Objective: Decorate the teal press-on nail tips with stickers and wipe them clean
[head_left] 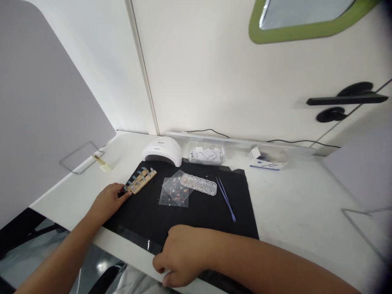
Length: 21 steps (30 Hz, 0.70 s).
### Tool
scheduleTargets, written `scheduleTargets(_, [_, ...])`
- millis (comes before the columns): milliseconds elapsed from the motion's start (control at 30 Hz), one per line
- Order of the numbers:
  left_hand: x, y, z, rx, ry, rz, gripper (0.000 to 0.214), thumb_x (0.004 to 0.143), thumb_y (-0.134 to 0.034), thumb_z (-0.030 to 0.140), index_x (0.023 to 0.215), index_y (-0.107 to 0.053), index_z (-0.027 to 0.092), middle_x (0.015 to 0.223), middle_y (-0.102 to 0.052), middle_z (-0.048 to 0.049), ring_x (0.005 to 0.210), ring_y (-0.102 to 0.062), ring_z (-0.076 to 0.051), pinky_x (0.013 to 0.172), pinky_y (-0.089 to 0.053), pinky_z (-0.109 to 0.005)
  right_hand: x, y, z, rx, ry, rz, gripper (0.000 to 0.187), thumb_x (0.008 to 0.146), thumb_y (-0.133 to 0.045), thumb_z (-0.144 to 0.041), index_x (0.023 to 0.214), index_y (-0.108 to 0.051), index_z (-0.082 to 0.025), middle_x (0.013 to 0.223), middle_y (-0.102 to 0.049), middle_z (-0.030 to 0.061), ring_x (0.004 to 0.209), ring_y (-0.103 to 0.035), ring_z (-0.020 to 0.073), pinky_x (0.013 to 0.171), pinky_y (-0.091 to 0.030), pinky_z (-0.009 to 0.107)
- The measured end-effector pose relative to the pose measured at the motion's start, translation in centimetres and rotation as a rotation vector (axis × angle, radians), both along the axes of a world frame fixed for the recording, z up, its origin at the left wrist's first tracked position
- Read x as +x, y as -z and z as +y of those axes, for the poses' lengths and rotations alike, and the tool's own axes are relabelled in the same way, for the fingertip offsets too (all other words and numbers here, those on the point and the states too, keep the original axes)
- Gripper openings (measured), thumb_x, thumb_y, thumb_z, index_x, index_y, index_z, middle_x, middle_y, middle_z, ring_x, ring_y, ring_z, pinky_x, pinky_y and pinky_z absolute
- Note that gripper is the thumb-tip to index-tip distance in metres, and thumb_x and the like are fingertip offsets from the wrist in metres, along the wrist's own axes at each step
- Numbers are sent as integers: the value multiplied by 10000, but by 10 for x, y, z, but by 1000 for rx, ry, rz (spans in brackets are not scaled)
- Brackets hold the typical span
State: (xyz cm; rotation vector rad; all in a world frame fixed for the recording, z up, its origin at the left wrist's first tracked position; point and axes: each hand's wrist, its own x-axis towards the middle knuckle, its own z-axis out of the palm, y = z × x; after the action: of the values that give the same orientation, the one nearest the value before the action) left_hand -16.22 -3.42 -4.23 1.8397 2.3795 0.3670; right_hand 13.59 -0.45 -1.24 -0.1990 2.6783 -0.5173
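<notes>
My left hand (108, 200) rests on the left edge of a black mat (202, 212), fingertips touching the near end of a tan strip (141, 181) that carries several blue nail tips. Its fingers are loosely stretched. My right hand (180, 255) lies at the mat's front edge by the table rim, fingers curled downward; what they hold, if anything, is hidden. On the mat lie clear plastic sheets with small coloured bits (175, 192), a clear compartment box of beads (199, 183) and purple tweezers (226, 199).
A white nail lamp (162, 151) stands behind the mat. A clear tub of white papers (206, 154) and a small white-blue box (265, 160) sit by the wall. Grey dividers (43, 106) flank the white table; a cable runs along the wall.
</notes>
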Motion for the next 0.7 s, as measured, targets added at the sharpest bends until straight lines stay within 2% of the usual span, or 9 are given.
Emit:
scheduleTargets(133, [0, 1, -2, 11, -87, -28, 346, 833, -519, 527, 867, -658, 212, 827, -673, -31, 753, -617, -218, 659, -442, -303, 1, -2, 0, 12, -2, 7, 335, 920, -463, -474, 1135, -595, -253, 830, -723, 25, 772, -657, 198, 542, -320, 309])
scheduleTargets(267, [-8, 2, -8, 93, -178, -60, 370, 816, -521, 555, 810, -632, 203, 775, -655, -26, 694, -607, -206, 624, -442, -299, 1, -2, -1, 28, -6, 13, 334, 921, -463, -462, 1146, -590, -250, 831, -724, 27, 775, -653, 199, 546, -320, 307])
scheduleTargets(400, [-11, -10, -24, 238, -225, -73, 410, 813, -512, 589, 885, -634, 205, 795, -616, -36, 697, -579, -206, 644, -460, -314, 1, 0, -2, 25, 5, 30, 328, 911, -464, -463, 1127, -596, -253, 821, -722, 19, 763, -650, 191, 551, -317, 302])
scheduleTargets(500, [4, -23, -41, 323, -160, -101, 419, 811, -546, 612, 956, -631, 228, 879, -609, -38, 767, -570, -204, 588, -463, -281, 1, 1, -3, 27, 9, 34, 328, 908, -469, -463, 1123, -598, -252, 824, -721, 21, 777, -658, 194, 553, -310, 303])
scheduleTargets(600, [31, -28, -50, 360, 38, -180, 335, 853, -586, 544, 978, -640, 238, 992, -617, -49, 825, -581, -196, 492, -441, -247, 0, -1, -3, 26, 18, 18, 320, 910, -469, -460, 1114, -602, -253, 831, -721, 27, 795, -668, 204, 552, -300, 303])
scheduleTargets(700, [55, -20, -46, 278, 135, -158, 313, 888, -572, 511, 1019, -648, 237, 1052, -627, -49, 908, -607, -202, 690, -514, -282, -1, -3, -4, 38, 28, 19, 310, 913, -465, -460, 1098, -605, -254, 833, -722, 32, 798, -674, 212, 553, -294, 305])
